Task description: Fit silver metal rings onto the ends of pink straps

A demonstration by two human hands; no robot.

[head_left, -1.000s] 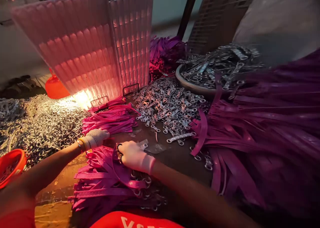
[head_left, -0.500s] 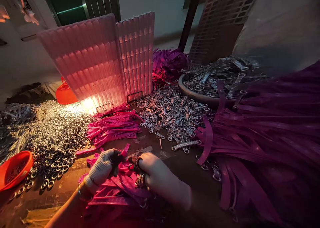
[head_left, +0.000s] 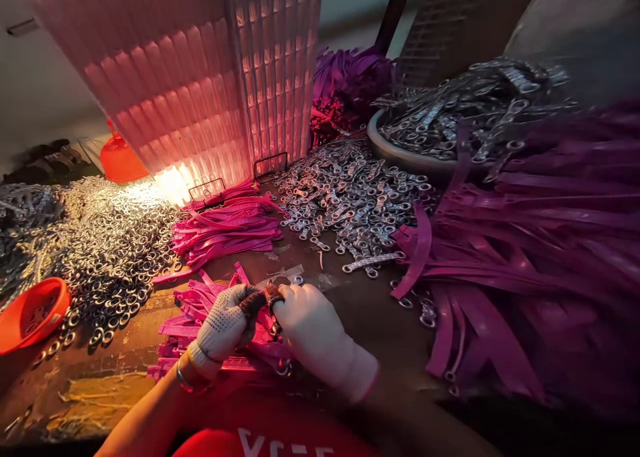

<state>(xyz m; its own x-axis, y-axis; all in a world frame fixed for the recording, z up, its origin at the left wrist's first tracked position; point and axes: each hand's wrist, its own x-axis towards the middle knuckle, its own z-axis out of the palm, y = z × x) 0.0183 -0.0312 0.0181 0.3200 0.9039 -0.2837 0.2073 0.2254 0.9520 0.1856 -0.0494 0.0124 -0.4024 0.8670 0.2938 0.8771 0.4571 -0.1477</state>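
Note:
My left hand [head_left: 226, 323], in a white dotted glove with dark fingertips, is closed in a pinch on a magenta strap [head_left: 241, 274], whose end seems to rise behind the fingers. Almost touching it, my right hand [head_left: 313, 333], gloved with worn dark fingertips, is curled shut. Small metal ring pieces [head_left: 276, 329] show under its fingers, partly hidden. Beneath both hands lies a loose pile of magenta straps [head_left: 173, 333]. Another bundle of magenta straps [head_left: 233, 227] lies just beyond.
Metal ring pieces are heaped at left [head_left: 115, 237] and centre right [head_left: 350, 197]. An orange bowl [head_left: 55, 310] stands left; a full basin [head_left: 387, 143] stands back right. Purple straps [head_left: 525, 263] cover the right side. Ribbed translucent panels [head_left: 175, 90] stand before a bright orange-shaded lamp [head_left: 120, 160].
The view has tipped downward, so a red garment shows at the bottom. My hands have drawn closer together, and the ring pieces under my right hand are more hidden.

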